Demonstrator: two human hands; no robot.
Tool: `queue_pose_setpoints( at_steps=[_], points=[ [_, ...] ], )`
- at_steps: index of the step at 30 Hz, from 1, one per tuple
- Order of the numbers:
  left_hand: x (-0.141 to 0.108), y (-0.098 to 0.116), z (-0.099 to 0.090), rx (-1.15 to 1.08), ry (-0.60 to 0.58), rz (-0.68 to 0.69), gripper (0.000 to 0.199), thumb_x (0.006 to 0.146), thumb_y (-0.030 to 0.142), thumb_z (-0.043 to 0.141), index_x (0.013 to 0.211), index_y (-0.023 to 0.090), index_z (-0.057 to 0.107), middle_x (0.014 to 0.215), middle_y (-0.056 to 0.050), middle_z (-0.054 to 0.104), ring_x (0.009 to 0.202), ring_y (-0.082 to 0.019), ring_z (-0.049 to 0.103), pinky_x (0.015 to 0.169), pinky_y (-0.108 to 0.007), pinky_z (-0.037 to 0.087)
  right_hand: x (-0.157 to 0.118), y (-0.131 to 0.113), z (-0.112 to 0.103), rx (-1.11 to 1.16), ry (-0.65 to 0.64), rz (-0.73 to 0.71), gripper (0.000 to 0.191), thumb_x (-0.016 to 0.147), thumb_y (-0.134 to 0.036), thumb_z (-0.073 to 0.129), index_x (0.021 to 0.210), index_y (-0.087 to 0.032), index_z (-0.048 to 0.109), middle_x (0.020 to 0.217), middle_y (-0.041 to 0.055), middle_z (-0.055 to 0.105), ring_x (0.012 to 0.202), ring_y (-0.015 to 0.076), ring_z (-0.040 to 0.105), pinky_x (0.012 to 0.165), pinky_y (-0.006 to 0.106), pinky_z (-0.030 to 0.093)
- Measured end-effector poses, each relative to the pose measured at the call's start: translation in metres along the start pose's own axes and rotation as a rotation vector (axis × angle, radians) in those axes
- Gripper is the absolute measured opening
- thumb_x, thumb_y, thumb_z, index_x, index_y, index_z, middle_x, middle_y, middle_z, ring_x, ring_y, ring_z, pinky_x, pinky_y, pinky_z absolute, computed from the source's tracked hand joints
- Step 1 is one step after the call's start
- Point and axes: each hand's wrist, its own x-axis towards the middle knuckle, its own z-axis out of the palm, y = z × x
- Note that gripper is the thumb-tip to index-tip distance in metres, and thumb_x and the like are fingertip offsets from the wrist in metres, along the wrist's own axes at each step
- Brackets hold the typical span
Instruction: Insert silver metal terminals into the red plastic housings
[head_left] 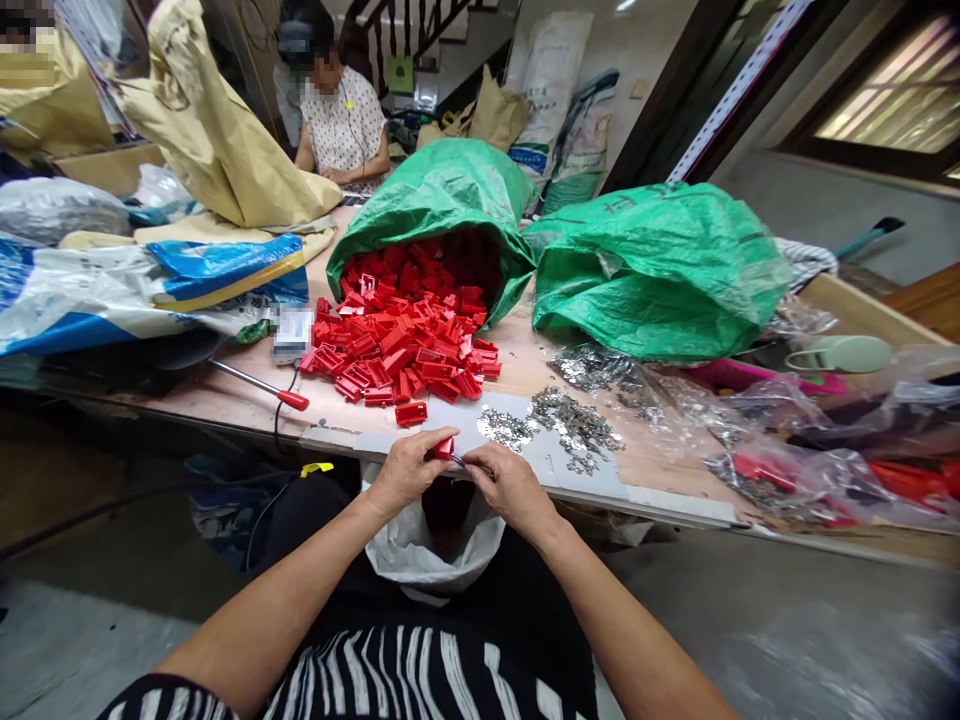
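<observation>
My left hand [409, 469] is closed on a small red plastic part [444, 449] at the table's front edge. Close on its right, my right hand [510, 484] pinches a thin, dark, small piece that meets the red part; its exact form is too small to tell. Below both hands an open white sack [435, 560] sits between my legs. Just beyond them lies a heap of red plastic parts [397, 345], spilling from a green sack [457, 180]. Small silvery metal pieces [574, 425] are spread on a grey sheet to the right.
A second green sack [652, 270] lies at the right, near clear plastic bags [787, 460] and a pale green cup [840, 354]. A red-handled lever [292, 400] juts over the left front edge. Across the table sits another person [341, 120].
</observation>
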Motion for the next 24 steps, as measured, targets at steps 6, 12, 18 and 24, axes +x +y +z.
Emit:
queue_pose_setpoints(
  at_steps=[6,12,18,24],
  points=[
    [0.000,0.002,-0.001,0.026,-0.021,-0.020,0.047,0.068,0.021,0.075,0.114,0.025,0.065,0.105,-0.006,0.072,0.098,-0.022,0.066,0.089,-0.034,0.049,0.000,0.001,-0.001,0.029,-0.014,0.005,0.016,0.087,-0.016,0.054,0.095,-0.021,0.067,0.090,0.0051,0.066,0.086,0.0168,0.061,0.078,0.029,0.047],
    [0.001,0.004,-0.001,0.071,-0.029,0.003,0.043,0.071,0.019,0.072,0.113,0.023,0.064,0.103,-0.005,0.072,0.095,-0.021,0.066,0.087,-0.033,0.050,0.001,-0.003,-0.003,-0.014,-0.035,0.046,0.015,0.087,-0.016,0.053,0.094,-0.020,0.066,0.091,0.0049,0.065,0.087,0.0166,0.060,0.079,0.028,0.046],
    [0.000,0.003,0.001,0.053,-0.008,0.007,0.036,0.073,0.015,0.068,0.108,0.022,0.066,0.103,-0.005,0.072,0.094,-0.019,0.067,0.087,-0.032,0.051,0.004,-0.028,-0.001,-0.184,-0.074,0.161,0.015,0.088,-0.016,0.051,0.093,-0.020,0.065,0.092,0.0051,0.063,0.086,0.0174,0.061,0.074,0.026,0.045],
    [-0.002,0.000,0.004,-0.017,0.022,-0.036,0.037,0.069,0.015,0.069,0.105,0.022,0.067,0.103,-0.004,0.072,0.094,-0.020,0.066,0.089,-0.034,0.049,0.003,-0.034,0.004,-0.207,-0.062,0.204,0.016,0.090,-0.018,0.049,0.097,-0.021,0.063,0.095,0.0047,0.063,0.089,0.0174,0.060,0.076,0.026,0.044]
  ],
)
